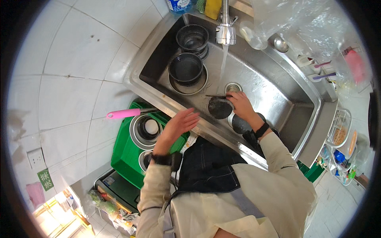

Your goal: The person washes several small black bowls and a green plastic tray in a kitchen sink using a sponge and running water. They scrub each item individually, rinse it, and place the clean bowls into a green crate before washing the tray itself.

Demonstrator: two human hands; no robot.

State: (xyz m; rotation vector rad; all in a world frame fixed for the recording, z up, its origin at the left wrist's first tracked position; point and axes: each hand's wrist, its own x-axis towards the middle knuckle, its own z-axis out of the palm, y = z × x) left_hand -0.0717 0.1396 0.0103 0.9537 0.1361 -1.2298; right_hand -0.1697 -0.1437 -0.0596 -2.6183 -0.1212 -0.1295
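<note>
Over the basin of the steel sink [268, 86], my right hand [241, 104] grips a dark round bowl-like dish [219, 107] by its edge. Its exact shape is hard to make out. My left hand [183, 120] is above the sink's front rim, fingers extended and nothing in it. Water runs from the faucet [225, 35] toward the drain [233, 87]. Black bowls [185, 68] stand stacked at the basin's left, one group resting on a metal plate [198, 90]. Another dark round vessel [241, 123] lies below my right wrist, partly hidden by it.
Left of me, a green plastic crate [123, 154] holds nested metal and black bowls. A pink-handled tool [123, 113] juts out of it toward the tiled wall. Clear plastic bags [300, 23] overhang the sink's back right. A wire basket [339, 128] is at the far right.
</note>
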